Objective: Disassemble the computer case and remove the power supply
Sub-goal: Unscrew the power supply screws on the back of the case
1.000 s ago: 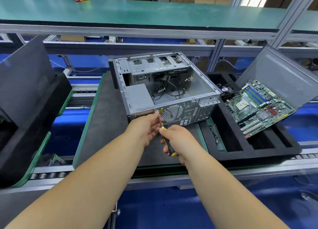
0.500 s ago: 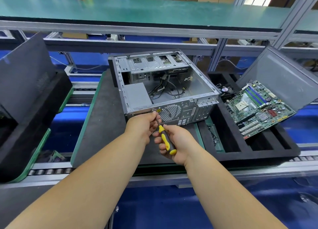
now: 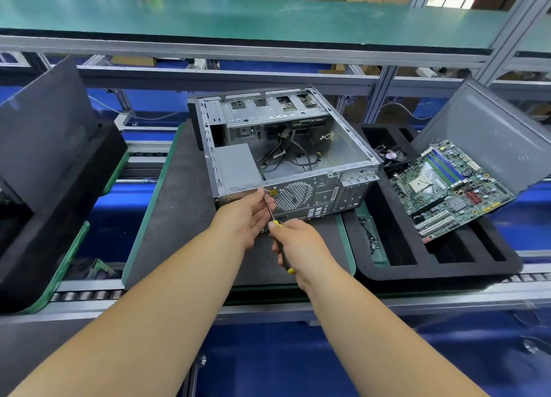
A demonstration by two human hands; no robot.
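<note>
Computer case (image 3: pixel 286 155) lies on its side on the dark mat of the worktop (image 3: pixel 176 217), open side up and rear panel toward the person, which puts the power supply's fixing screws within easy reach. The power supply (image 3: pixel 237 167), a plain grey box, sits inside at the near left corner, tight against the rear panel and the left wall. The right hand (image 3: pixel 298 244) has its grip clenched round the yellow-and-black handle of a screwdriver (image 3: pixel 272 214), whose thin shaft slants up to the rear panel just left of the round fan grille (image 3: pixel 293 196). The left hand (image 3: pixel 246 214) pinches the shaft near its tip with fingers and thumb, probably to steady it on a small screw. Loose cables (image 3: pixel 289 155) trail over the case floor beside the supply and may snag. Above the case there is open room, so the box could likely lift straight up. To the right a foam tray (image 3: pixel 441 265) holding the motherboard (image 3: pixel 450 185) stands near, leaving little side room there.
</note>
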